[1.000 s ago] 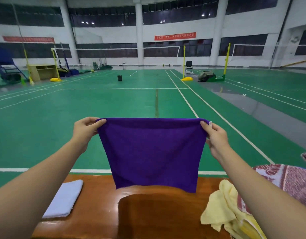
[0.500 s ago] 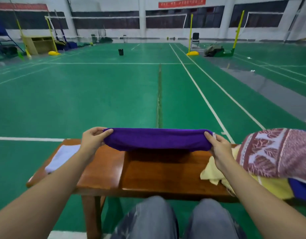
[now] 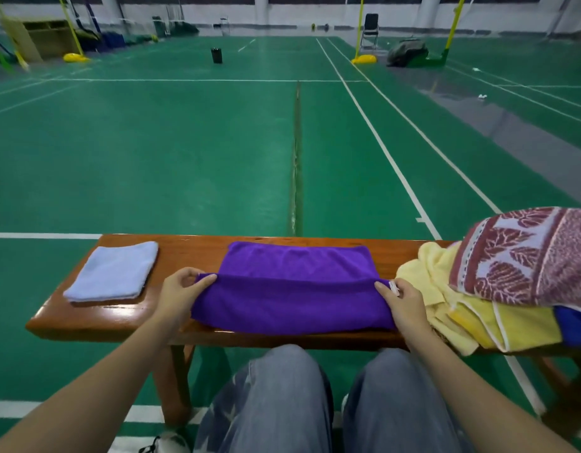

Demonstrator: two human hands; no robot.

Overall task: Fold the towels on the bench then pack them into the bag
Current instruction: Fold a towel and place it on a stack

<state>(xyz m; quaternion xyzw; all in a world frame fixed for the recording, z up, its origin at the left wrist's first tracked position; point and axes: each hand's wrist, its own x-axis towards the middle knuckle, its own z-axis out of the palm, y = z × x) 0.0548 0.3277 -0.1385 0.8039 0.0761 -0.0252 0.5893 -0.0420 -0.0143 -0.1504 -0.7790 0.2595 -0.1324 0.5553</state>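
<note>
Was hanging in mid-air a second ago, now the purple towel [image 3: 292, 289] is down on the surface [image 3: 191, 253]. At 1 s ago it hung full length from both hands above the surface. At 0.5 s ago it had been lowered, bunched into a roll at the far edge. Now it lies spread flat, doubled over, near layer on top of far layer. The left hand [image 3: 181, 295] and right hand [image 3: 402, 305] have come lower and nearer the person, each pinching an end of the top layer's edge mid-towel. The view has tipped down and the knees [image 3: 282, 393] are now in frame.
</note>
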